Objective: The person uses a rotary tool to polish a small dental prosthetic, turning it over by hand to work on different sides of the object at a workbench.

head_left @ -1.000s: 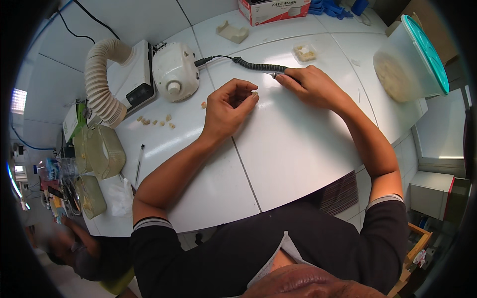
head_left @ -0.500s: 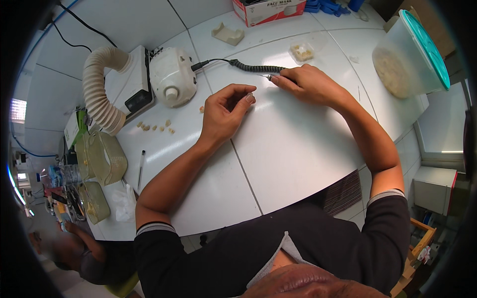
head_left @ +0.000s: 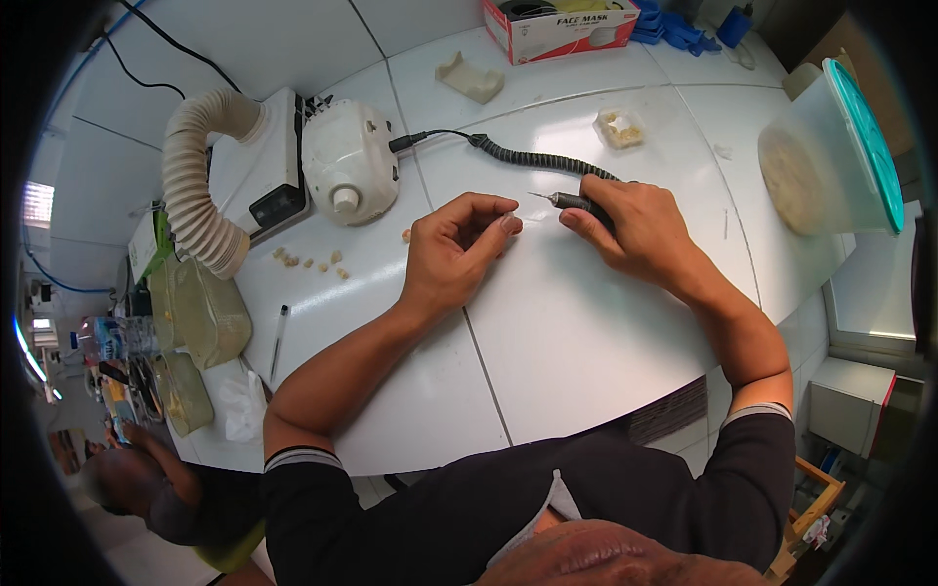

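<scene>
My left hand (head_left: 454, 254) pinches a small pale piece (head_left: 510, 219) between thumb and fingertips. My right hand (head_left: 635, 230) grips a dark rotary handpiece (head_left: 572, 201), its thin metal bit (head_left: 538, 194) pointing left, just above and right of my left fingertips. A coiled black cord (head_left: 528, 156) runs from the handpiece to a white motor unit (head_left: 352, 156). Several small cream pieces (head_left: 309, 264) lie left of my left hand, beside a pen (head_left: 278, 342). A small clear box (head_left: 619, 128) of similar pieces sits behind my right hand.
A dust extractor with ribbed hose (head_left: 195, 186), green containers (head_left: 210, 322) and a white bag (head_left: 242, 400) line the left. A teal-lidded tub (head_left: 801, 166) stands right; a mask box (head_left: 557, 39), blue gloves (head_left: 664, 29) and beige holder (head_left: 469, 78) are behind. A co-worker (head_left: 161, 469) sits lower left.
My right hand has shifted downward and turned, so more of the handpiece and its bit now shows. My left hand still pinches the piece. The whole view has moved slightly.
</scene>
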Demonstrator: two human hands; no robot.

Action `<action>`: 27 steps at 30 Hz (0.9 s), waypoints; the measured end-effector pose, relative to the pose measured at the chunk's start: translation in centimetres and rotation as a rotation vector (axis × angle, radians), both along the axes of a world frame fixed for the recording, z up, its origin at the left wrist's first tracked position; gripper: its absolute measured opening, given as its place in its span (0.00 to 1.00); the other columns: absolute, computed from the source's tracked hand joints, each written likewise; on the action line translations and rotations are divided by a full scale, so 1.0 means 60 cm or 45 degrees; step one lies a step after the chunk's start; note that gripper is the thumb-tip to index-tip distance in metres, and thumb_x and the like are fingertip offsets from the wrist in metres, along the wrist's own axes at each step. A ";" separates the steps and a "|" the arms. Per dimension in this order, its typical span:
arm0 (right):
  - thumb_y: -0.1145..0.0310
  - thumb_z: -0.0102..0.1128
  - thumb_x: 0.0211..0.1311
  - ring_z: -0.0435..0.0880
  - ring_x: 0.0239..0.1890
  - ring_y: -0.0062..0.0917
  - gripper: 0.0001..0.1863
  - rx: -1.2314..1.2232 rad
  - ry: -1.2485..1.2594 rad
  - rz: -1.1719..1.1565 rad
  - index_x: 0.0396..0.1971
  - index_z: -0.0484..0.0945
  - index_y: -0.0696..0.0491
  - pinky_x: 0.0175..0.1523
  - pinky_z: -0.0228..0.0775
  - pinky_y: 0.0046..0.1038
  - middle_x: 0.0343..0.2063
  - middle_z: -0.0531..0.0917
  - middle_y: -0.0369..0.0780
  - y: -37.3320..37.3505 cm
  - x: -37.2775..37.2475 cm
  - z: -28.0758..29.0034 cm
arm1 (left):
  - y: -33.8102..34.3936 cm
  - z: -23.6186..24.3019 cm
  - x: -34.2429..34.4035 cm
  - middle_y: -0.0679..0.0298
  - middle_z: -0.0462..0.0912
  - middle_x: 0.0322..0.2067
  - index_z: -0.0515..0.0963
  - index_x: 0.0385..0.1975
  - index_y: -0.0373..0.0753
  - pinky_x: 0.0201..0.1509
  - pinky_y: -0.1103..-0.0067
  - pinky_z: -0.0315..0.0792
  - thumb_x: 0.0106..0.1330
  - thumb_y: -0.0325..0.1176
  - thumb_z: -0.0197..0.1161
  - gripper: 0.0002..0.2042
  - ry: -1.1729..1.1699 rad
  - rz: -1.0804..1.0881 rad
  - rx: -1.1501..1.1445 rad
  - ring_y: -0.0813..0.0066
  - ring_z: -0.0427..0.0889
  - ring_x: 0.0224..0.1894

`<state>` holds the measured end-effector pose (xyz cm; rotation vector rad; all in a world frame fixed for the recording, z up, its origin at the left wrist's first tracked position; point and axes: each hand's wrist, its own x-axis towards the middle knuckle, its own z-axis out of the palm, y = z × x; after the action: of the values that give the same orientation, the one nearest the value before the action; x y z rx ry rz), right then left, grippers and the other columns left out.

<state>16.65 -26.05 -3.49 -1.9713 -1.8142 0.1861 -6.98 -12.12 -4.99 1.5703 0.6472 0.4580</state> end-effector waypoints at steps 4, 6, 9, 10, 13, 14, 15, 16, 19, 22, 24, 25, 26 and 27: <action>0.42 0.63 0.80 0.87 0.28 0.45 0.25 -0.010 0.013 0.004 0.35 0.80 0.52 0.32 0.75 0.46 0.25 0.86 0.42 -0.001 -0.002 -0.002 | -0.001 -0.004 -0.003 0.62 0.94 0.45 0.84 0.57 0.32 0.49 0.81 0.83 0.79 0.27 0.71 0.12 -0.012 0.026 -0.033 0.80 0.90 0.48; 0.42 0.64 0.80 0.87 0.28 0.45 0.25 -0.054 0.003 -0.016 0.35 0.80 0.52 0.33 0.76 0.46 0.25 0.86 0.42 0.002 0.000 0.004 | 0.005 -0.010 -0.003 0.63 0.92 0.44 0.83 0.57 0.31 0.51 0.81 0.83 0.77 0.25 0.72 0.12 -0.054 0.004 0.049 0.80 0.90 0.48; 0.42 0.64 0.80 0.87 0.28 0.45 0.25 -0.062 -0.001 -0.004 0.35 0.80 0.52 0.33 0.76 0.46 0.25 0.86 0.42 0.002 0.000 0.006 | 0.006 -0.011 -0.003 0.64 0.91 0.42 0.83 0.56 0.31 0.51 0.81 0.83 0.76 0.24 0.74 0.13 -0.106 -0.006 0.052 0.80 0.90 0.46; 0.42 0.64 0.80 0.87 0.28 0.45 0.25 -0.062 -0.001 -0.006 0.35 0.80 0.52 0.33 0.76 0.46 0.25 0.86 0.42 0.002 0.000 0.005 | 0.004 -0.011 -0.004 0.64 0.91 0.42 0.83 0.56 0.31 0.51 0.81 0.83 0.76 0.24 0.74 0.13 -0.106 -0.007 0.052 0.80 0.90 0.46; 0.42 0.64 0.79 0.87 0.28 0.45 0.25 -0.082 -0.028 0.006 0.35 0.79 0.52 0.33 0.75 0.47 0.25 0.86 0.42 0.001 0.000 0.004 | 0.003 -0.007 -0.005 0.66 0.90 0.40 0.84 0.56 0.32 0.50 0.82 0.83 0.75 0.25 0.75 0.13 -0.027 0.027 0.037 0.81 0.89 0.44; 0.42 0.64 0.80 0.87 0.28 0.45 0.25 -0.076 -0.026 0.014 0.35 0.79 0.52 0.33 0.75 0.47 0.25 0.86 0.42 0.002 0.000 0.004 | 0.005 -0.006 -0.006 0.65 0.91 0.40 0.84 0.56 0.33 0.50 0.83 0.83 0.75 0.25 0.75 0.13 -0.007 0.012 0.075 0.82 0.89 0.43; 0.42 0.63 0.80 0.87 0.28 0.45 0.25 -0.070 -0.024 0.023 0.35 0.79 0.52 0.33 0.75 0.47 0.25 0.87 0.42 0.003 0.000 0.004 | 0.006 -0.005 -0.008 0.65 0.91 0.41 0.84 0.56 0.33 0.49 0.83 0.83 0.75 0.26 0.75 0.13 0.014 -0.003 0.113 0.83 0.89 0.42; 0.42 0.63 0.80 0.87 0.28 0.45 0.25 -0.067 -0.024 0.022 0.35 0.79 0.52 0.33 0.75 0.47 0.25 0.87 0.42 0.002 -0.001 0.004 | 0.006 -0.006 -0.008 0.65 0.91 0.41 0.84 0.56 0.33 0.49 0.83 0.83 0.75 0.26 0.75 0.13 0.015 -0.004 0.115 0.83 0.89 0.42; 0.42 0.63 0.80 0.87 0.27 0.44 0.26 -0.068 -0.029 0.019 0.35 0.79 0.52 0.33 0.75 0.46 0.25 0.86 0.42 0.001 -0.001 0.006 | 0.006 -0.005 -0.008 0.63 0.94 0.43 0.85 0.55 0.34 0.48 0.84 0.82 0.77 0.28 0.74 0.12 0.041 0.000 0.118 0.81 0.90 0.44; 0.42 0.63 0.80 0.86 0.27 0.44 0.26 -0.059 -0.026 0.023 0.34 0.79 0.52 0.33 0.75 0.45 0.25 0.86 0.42 0.001 -0.005 0.002 | 0.002 0.004 -0.011 0.61 0.95 0.46 0.84 0.58 0.34 0.48 0.83 0.83 0.80 0.30 0.71 0.12 0.052 -0.004 0.043 0.79 0.92 0.49; 0.42 0.63 0.80 0.87 0.27 0.43 0.26 -0.071 -0.037 0.019 0.34 0.79 0.52 0.32 0.76 0.45 0.25 0.86 0.42 0.003 -0.007 0.003 | 0.001 0.004 -0.010 0.59 0.94 0.49 0.82 0.60 0.33 0.51 0.80 0.85 0.82 0.30 0.69 0.13 0.003 0.007 0.027 0.74 0.92 0.55; 0.42 0.63 0.80 0.87 0.27 0.43 0.26 -0.071 -0.036 0.021 0.34 0.79 0.52 0.32 0.76 0.45 0.25 0.86 0.42 0.003 -0.007 0.002 | 0.001 0.003 -0.010 0.59 0.94 0.49 0.82 0.60 0.33 0.51 0.80 0.85 0.82 0.30 0.69 0.13 0.004 0.009 0.027 0.74 0.92 0.55; 0.42 0.63 0.80 0.87 0.27 0.43 0.26 -0.062 -0.038 0.020 0.34 0.79 0.52 0.32 0.76 0.44 0.25 0.86 0.42 0.002 -0.006 0.000 | 0.002 0.000 -0.008 0.58 0.94 0.51 0.81 0.61 0.32 0.54 0.78 0.86 0.82 0.29 0.68 0.14 -0.035 0.006 0.001 0.73 0.92 0.56; 0.42 0.63 0.80 0.87 0.26 0.43 0.26 -0.053 -0.040 0.019 0.34 0.79 0.52 0.32 0.76 0.44 0.25 0.86 0.41 0.001 -0.006 -0.001 | 0.002 -0.003 -0.007 0.57 0.93 0.52 0.80 0.62 0.32 0.57 0.76 0.87 0.83 0.28 0.66 0.14 -0.074 0.003 -0.024 0.72 0.92 0.57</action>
<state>16.29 -25.99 -3.57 -2.0001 -1.8596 0.1999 -7.43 -12.01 -5.16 1.5325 0.6073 0.4966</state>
